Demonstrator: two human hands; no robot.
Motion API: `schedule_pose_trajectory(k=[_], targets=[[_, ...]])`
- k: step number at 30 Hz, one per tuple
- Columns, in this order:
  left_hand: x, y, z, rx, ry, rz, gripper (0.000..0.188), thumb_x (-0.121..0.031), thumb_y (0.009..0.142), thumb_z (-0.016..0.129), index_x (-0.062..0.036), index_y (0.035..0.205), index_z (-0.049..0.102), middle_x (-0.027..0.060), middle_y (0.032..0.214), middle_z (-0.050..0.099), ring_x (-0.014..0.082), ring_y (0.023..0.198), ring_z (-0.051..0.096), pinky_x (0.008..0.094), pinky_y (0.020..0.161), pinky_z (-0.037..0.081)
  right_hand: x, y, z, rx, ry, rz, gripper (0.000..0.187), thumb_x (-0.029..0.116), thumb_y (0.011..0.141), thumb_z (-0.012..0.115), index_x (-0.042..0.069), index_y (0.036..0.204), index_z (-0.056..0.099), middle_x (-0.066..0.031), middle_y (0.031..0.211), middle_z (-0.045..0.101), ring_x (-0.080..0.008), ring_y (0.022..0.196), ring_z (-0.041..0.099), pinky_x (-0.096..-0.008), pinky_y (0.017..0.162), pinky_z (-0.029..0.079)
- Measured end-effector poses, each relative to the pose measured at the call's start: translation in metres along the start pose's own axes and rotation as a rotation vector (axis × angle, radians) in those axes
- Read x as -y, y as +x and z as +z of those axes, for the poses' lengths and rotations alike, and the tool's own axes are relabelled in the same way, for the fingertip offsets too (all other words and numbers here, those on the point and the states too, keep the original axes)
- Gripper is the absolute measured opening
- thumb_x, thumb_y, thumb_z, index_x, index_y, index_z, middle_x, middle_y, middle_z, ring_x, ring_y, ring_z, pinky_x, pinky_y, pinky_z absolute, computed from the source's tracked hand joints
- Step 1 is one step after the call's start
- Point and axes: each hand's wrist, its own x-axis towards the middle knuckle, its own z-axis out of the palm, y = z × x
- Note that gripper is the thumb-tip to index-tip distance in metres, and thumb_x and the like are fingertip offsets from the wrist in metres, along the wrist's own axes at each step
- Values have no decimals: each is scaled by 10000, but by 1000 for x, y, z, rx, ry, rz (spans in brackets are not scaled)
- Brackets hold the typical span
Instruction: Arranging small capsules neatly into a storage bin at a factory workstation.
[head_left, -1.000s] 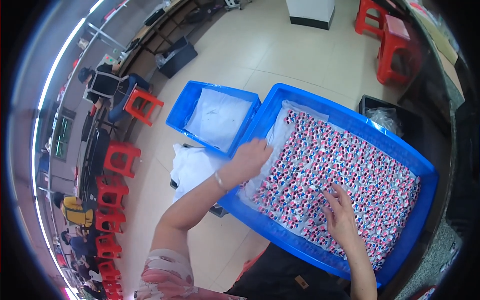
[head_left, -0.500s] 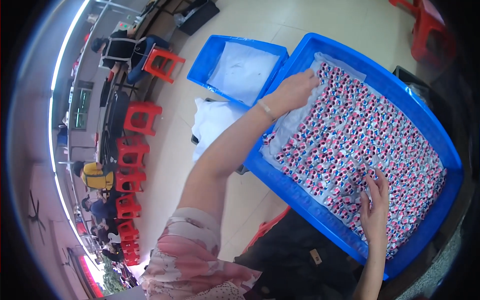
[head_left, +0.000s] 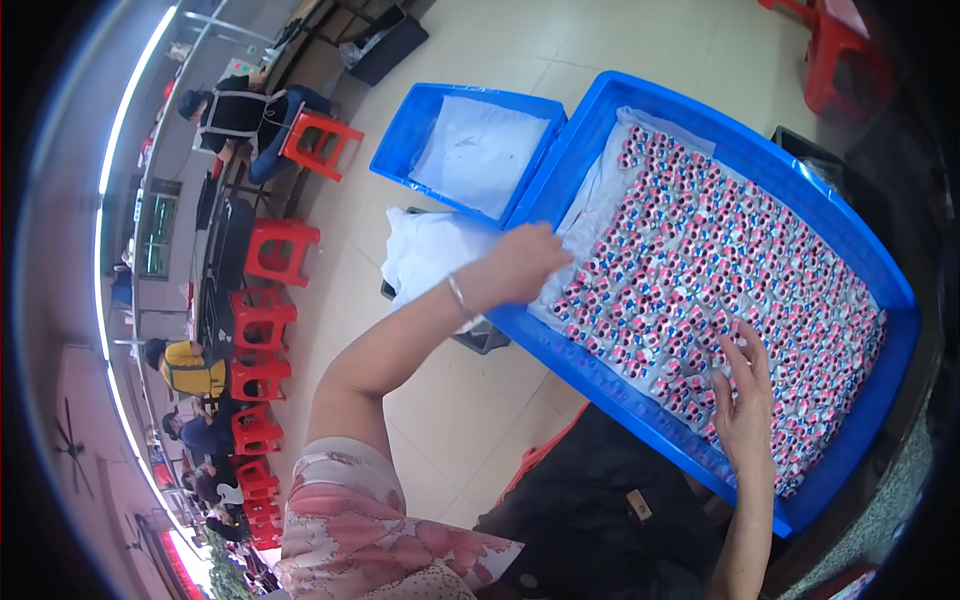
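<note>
A large blue tray is lined with white cloth. Rows of small pink, white and blue figure-like pieces cover most of that cloth. At the tray's left side, my left hand has its fingers curled closed at the cloth's edge. It is slightly blurred, and whatever its fingertips grip is hidden. Over the pieces near the front, my right hand hovers with thumb and fingers apart. Its fingertips are close to the pieces, and I see nothing held between them.
Beyond my left arm stands a smaller blue bin with a white cloth inside. Another white cloth lies over a dark crate. Red stools line the left, where several people sit at benches. A red stool stands far right.
My left hand has moved from the cloth's far left corner toward me, down its left edge. The cloth there lies flatter. My right hand stays over nearly the same spot, its fingers slightly wider.
</note>
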Motion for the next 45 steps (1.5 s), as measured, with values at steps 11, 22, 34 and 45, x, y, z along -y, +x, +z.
schedule_pose_trajectory(k=[11,22,34,45], targets=[[24,114,23,-415,-1441,-677,239,-162,892,645,-6,1070,608,67,908,611,137,752,628,256,652,548,2,-17,8,26,74,84,401,7,830,619,64,1226,590,-193,1350,462,-370,1230,483,-411,989,444],[42,159,80,-563,-1098,-801,241,-160,811,672,17,973,648,83,730,649,165,648,640,307,617,514,-1,-31,0,42,69,152,416,14,834,634,39,1245,575,-196,1348,458,-351,1133,552,-389,915,487],[27,145,52,-661,-439,-461,337,14,796,555,-58,1113,640,183,1006,562,372,871,623,482,741,508,9,-132,-10,-340,-58,195,361,-101,827,563,-21,1178,587,-210,1307,480,-332,1138,542,-378,936,450],[4,147,23,-354,-137,-419,504,47,750,578,-188,1190,650,139,1025,514,305,900,614,396,727,535,-22,-189,13,-502,-347,313,345,-80,850,530,-12,1186,568,-232,1313,442,-400,1217,445,-451,1016,370]])
